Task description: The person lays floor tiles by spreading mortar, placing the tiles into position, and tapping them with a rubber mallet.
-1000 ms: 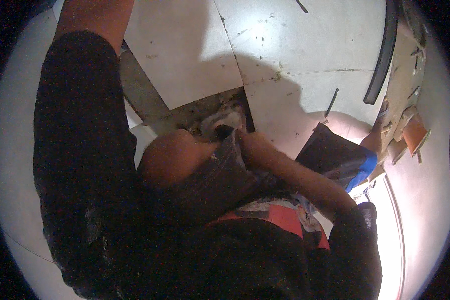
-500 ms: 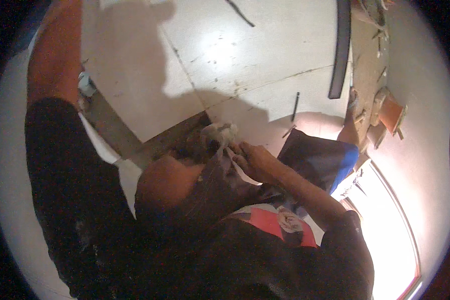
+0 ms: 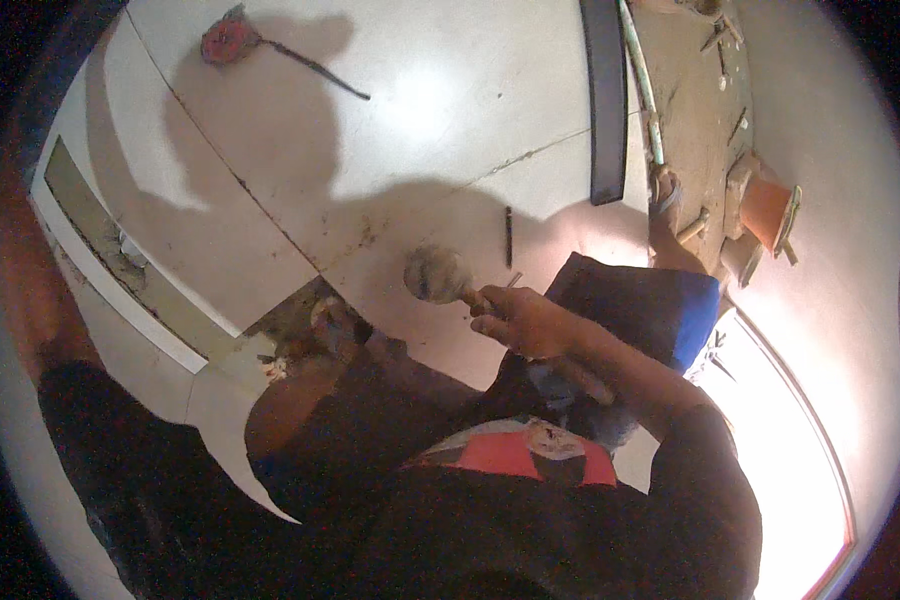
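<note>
Grey, round-headed and short-handled, the hand tool (image 3: pixel 438 275) near mid-frame has its handle wrapped in the grip of the right hand (image 3: pixel 535 322), where I'd want firm, steady hold; the left hand is beyond my view.

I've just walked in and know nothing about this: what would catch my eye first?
Probably the round, grimy tool near the middle, its handle held in the person's right hand. Next, perhaps, the dull red, round thing lying at the upper left, with a thin dark strip reaching from it. The long dark bar at the upper right also stands out against the pale tiles.
</note>
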`<move>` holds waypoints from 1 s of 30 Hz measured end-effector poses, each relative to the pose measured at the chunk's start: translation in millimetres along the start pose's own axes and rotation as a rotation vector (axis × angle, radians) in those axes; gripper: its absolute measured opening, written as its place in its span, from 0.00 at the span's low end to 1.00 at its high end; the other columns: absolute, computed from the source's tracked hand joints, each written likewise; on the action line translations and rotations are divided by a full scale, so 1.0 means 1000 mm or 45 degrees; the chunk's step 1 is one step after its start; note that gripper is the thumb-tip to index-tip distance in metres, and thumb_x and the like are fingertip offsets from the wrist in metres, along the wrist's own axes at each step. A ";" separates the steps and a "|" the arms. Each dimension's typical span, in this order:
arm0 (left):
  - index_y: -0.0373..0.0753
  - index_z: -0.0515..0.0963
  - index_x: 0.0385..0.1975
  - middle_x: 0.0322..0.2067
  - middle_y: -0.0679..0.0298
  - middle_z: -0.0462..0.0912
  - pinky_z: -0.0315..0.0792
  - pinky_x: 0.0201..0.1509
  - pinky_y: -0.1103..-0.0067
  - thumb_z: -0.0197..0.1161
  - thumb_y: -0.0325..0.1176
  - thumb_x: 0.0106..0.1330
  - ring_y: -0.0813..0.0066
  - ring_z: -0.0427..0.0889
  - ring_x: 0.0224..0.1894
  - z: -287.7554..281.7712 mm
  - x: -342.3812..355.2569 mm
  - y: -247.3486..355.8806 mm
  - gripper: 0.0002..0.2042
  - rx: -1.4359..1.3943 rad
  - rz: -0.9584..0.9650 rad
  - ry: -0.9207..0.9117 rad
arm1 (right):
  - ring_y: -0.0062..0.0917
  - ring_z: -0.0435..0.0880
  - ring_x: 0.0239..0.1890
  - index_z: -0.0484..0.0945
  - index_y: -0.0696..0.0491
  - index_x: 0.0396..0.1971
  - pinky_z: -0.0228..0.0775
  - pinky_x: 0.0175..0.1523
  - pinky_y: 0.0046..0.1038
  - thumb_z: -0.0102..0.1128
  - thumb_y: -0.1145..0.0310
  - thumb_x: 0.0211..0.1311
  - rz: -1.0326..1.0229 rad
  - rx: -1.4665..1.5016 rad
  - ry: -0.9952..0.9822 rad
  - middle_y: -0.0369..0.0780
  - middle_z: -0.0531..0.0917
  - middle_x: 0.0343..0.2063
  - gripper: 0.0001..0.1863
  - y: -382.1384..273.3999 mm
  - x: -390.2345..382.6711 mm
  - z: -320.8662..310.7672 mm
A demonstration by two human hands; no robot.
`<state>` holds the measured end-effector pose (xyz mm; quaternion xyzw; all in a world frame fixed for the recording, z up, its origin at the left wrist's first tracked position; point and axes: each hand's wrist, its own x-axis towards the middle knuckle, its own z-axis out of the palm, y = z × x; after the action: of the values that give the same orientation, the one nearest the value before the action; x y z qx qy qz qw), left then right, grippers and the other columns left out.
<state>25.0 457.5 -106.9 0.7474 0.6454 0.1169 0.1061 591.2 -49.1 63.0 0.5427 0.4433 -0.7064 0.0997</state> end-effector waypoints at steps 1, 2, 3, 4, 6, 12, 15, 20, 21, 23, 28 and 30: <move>0.42 0.84 0.39 0.39 0.54 0.85 0.75 0.50 0.63 0.63 0.42 0.63 0.58 0.82 0.45 -0.006 -0.011 -0.004 0.13 -0.018 -0.042 -0.018 | 0.35 0.82 0.30 0.73 0.59 0.48 0.75 0.38 0.37 0.58 0.58 0.69 -0.173 -0.088 0.078 0.47 0.82 0.30 0.19 0.021 0.000 0.002; 0.42 0.84 0.39 0.39 0.54 0.85 0.75 0.50 0.63 0.63 0.42 0.63 0.58 0.82 0.45 -0.019 -0.023 -0.005 0.13 -0.026 -0.083 -0.032 | 0.33 0.82 0.29 0.72 0.58 0.50 0.75 0.37 0.36 0.59 0.58 0.69 -0.356 -0.171 0.142 0.47 0.82 0.30 0.20 0.032 -0.002 0.002; 0.42 0.84 0.39 0.39 0.54 0.85 0.75 0.50 0.63 0.63 0.43 0.63 0.58 0.82 0.45 -0.034 -0.043 -0.005 0.13 -0.038 -0.128 -0.052 | 0.31 0.82 0.27 0.70 0.57 0.51 0.75 0.35 0.36 0.60 0.59 0.68 -0.332 -0.235 0.120 0.47 0.82 0.30 0.20 0.016 -0.008 -0.010; 0.42 0.84 0.40 0.39 0.54 0.85 0.75 0.50 0.63 0.63 0.43 0.63 0.58 0.83 0.46 -0.052 -0.064 -0.005 0.13 -0.048 -0.177 -0.073 | 0.30 0.81 0.26 0.69 0.56 0.52 0.75 0.33 0.35 0.61 0.60 0.67 -0.317 -0.308 0.088 0.46 0.82 0.29 0.21 -0.002 -0.016 -0.024; 0.41 0.84 0.40 0.39 0.54 0.85 0.75 0.51 0.63 0.63 0.43 0.64 0.59 0.83 0.46 -0.081 -0.113 0.018 0.14 -0.100 -0.271 -0.131 | 0.26 0.79 0.23 0.67 0.55 0.54 0.74 0.30 0.33 0.63 0.62 0.66 -0.235 -0.314 0.004 0.44 0.82 0.28 0.22 -0.015 -0.030 -0.040; 0.41 0.84 0.42 0.40 0.54 0.85 0.74 0.52 0.64 0.62 0.44 0.65 0.60 0.83 0.47 -0.191 -0.274 0.238 0.14 -0.537 -0.862 -0.246 | 0.17 0.71 0.17 0.70 0.54 0.50 0.69 0.21 0.24 0.61 0.69 0.66 0.148 0.107 -0.128 0.33 0.74 0.22 0.15 0.011 -0.088 -0.088; 0.42 0.85 0.31 0.27 0.60 0.84 0.74 0.36 0.68 0.64 0.45 0.63 0.67 0.83 0.31 -0.195 -0.374 0.351 0.13 -0.543 -1.299 0.022 | 0.18 0.73 0.18 0.72 0.56 0.48 0.71 0.21 0.25 0.63 0.68 0.64 0.148 -0.120 -0.152 0.34 0.75 0.21 0.16 0.009 -0.116 -0.105; 0.35 0.83 0.31 0.31 0.55 0.85 0.77 0.42 0.65 0.67 0.40 0.56 0.58 0.84 0.35 -0.067 -0.579 0.458 0.13 -1.182 -2.012 0.309 | 0.25 0.78 0.19 0.73 0.55 0.46 0.74 0.24 0.31 0.66 0.63 0.62 -0.110 -0.851 -0.206 0.39 0.80 0.24 0.17 -0.035 -0.131 -0.098; 0.33 0.82 0.33 0.34 0.52 0.85 0.77 0.46 0.64 0.67 0.39 0.54 0.54 0.85 0.39 -0.038 -0.607 0.460 0.14 -1.094 -2.142 0.284 | 0.28 0.80 0.21 0.73 0.55 0.47 0.75 0.26 0.33 0.66 0.63 0.63 -0.168 -0.874 -0.267 0.41 0.81 0.26 0.18 -0.051 -0.119 -0.085; 0.32 0.81 0.35 0.39 0.48 0.85 0.77 0.51 0.62 0.66 0.36 0.52 0.48 0.84 0.45 -0.026 -0.624 0.470 0.15 -0.815 -2.055 0.135 | 0.36 0.82 0.24 0.73 0.54 0.52 0.78 0.30 0.38 0.64 0.63 0.64 -0.147 -0.834 -0.371 0.44 0.83 0.29 0.20 -0.093 -0.101 -0.053; 0.34 0.80 0.39 0.45 0.46 0.81 0.73 0.57 0.61 0.63 0.35 0.53 0.45 0.79 0.52 0.001 -0.647 0.482 0.15 -0.397 -1.730 -0.164 | 0.46 0.84 0.38 0.63 0.47 0.68 0.79 0.40 0.45 0.52 0.64 0.70 -1.084 -1.580 -0.344 0.50 0.83 0.42 0.27 -0.126 0.019 0.031; 0.34 0.80 0.41 0.48 0.47 0.80 0.71 0.59 0.60 0.61 0.35 0.54 0.46 0.77 0.54 0.039 -0.660 0.473 0.16 -0.420 -1.693 -0.245 | 0.43 0.85 0.40 0.67 0.46 0.66 0.80 0.40 0.43 0.48 0.62 0.73 -1.383 -1.966 -0.468 0.49 0.83 0.43 0.23 -0.145 0.080 0.056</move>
<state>389.9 -264.3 -22.6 0.1742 0.9280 0.0568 0.3245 432.1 22.1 70.6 -0.0713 0.9545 -0.2437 0.1567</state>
